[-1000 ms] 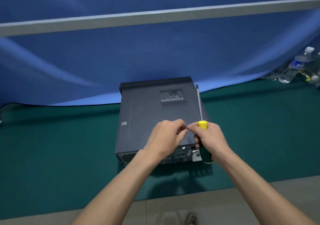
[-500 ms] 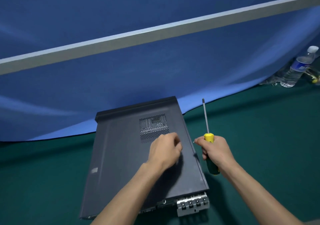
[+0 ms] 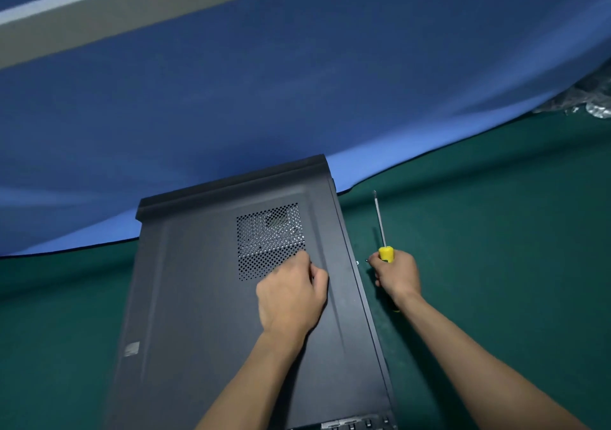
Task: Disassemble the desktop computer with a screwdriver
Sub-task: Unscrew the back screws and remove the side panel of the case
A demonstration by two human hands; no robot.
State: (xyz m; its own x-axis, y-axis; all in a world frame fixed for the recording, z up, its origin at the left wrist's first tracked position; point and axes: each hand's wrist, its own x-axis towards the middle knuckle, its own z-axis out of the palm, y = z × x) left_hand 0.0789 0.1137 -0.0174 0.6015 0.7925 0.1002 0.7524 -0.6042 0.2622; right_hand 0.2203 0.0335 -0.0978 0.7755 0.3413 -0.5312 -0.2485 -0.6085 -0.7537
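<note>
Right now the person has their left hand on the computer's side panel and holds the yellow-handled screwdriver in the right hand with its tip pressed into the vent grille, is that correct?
Not quite. In the head view the left hand is on the side panel, and the right hand grips the screwdriver, but its tip points away over the green mat, clear of the vent grille.

A blue cloth (image 3: 297,99) hangs behind the green mat (image 3: 496,231).

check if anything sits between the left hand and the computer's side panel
Nothing visible does. The left hand already rests directly on the side panel just below the vent grille. The screwdriver is off to the side in the right hand.
</note>
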